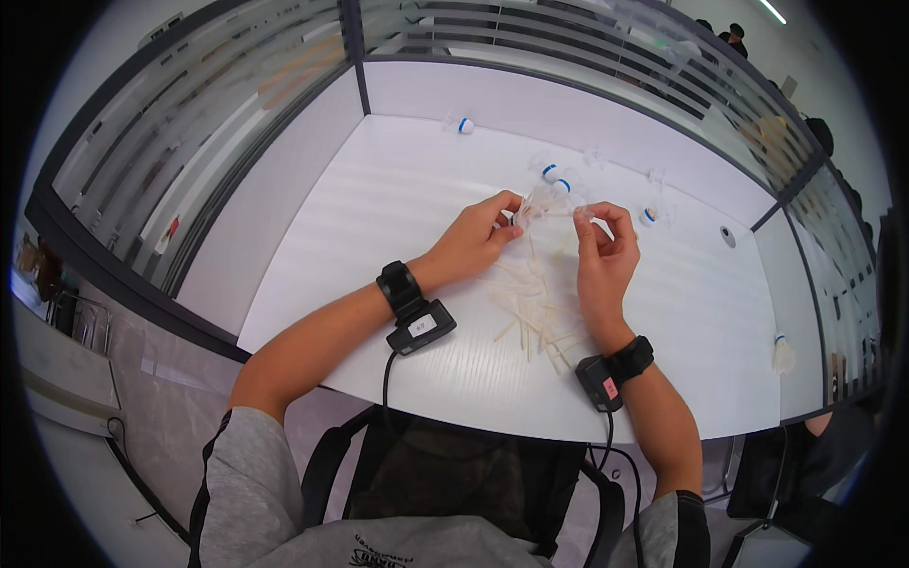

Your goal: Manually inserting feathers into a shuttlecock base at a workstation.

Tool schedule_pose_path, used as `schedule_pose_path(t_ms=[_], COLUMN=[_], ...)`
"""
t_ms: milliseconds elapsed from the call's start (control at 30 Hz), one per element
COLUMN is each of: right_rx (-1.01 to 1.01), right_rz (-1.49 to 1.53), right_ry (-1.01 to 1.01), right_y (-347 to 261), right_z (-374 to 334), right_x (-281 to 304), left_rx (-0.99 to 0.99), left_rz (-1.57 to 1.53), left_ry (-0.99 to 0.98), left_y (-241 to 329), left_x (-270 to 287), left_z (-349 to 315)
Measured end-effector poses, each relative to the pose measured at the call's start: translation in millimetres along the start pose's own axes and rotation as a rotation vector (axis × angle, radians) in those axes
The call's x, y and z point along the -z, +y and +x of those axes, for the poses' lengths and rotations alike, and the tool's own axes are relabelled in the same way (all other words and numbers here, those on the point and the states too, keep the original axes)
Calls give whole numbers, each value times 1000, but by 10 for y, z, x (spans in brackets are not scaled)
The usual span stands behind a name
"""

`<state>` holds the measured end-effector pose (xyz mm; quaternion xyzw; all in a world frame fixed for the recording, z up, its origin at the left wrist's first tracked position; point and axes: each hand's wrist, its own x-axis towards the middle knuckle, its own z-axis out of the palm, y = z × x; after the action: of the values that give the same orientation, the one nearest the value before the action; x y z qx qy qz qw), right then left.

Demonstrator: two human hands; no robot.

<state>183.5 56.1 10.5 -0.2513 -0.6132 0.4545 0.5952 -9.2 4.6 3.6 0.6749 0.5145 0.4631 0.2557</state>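
Above the pile of pale sticks (535, 317) on the white worktop (379, 227), the left hand (478, 237) pinched a clear plastic bundle (542, 201) in closed fingers, while the right hand (602, 248) pinched its other end. Beyond the pile lay small white pieces with blue bands (552, 173); another blue-banded piece (782, 352) sat well right of it.

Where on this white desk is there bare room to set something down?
The desk's left part, between the left hand and the side partition, is bare, as is the stretch right of the right hand. It is crowded around the loose feathers and shuttlecocks.
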Motion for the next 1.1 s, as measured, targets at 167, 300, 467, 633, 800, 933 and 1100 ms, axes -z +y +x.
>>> schedule_pose_path(t_ms=[167,300,467,633,800,933,1100], right_rx=[73,56,83,83,94,84,47], right_rz=[-47,-112,-117,-121,-113,-137,-153], right_ry=[8,-24,-25,-6,-14,-16,-16], right_y=[10,52,11,-12,55,28,-8], right_z=[-5,-9,-22,-20,-24,-19,-9], right_x=[-32,19,-11,-25,-8,-25,-22], left_rx=[14,67,66,64,78,48,18], left_rz=[-22,-10,-7,9,-29,-17,-10], left_ry=[4,0,18,21,56,47,36], left_y=[-9,28,22,48,67,7,-41], left_x=[7,1,3,7,0,7,9], left_z=[-6,-2,-7,-2,-14,-7,8])
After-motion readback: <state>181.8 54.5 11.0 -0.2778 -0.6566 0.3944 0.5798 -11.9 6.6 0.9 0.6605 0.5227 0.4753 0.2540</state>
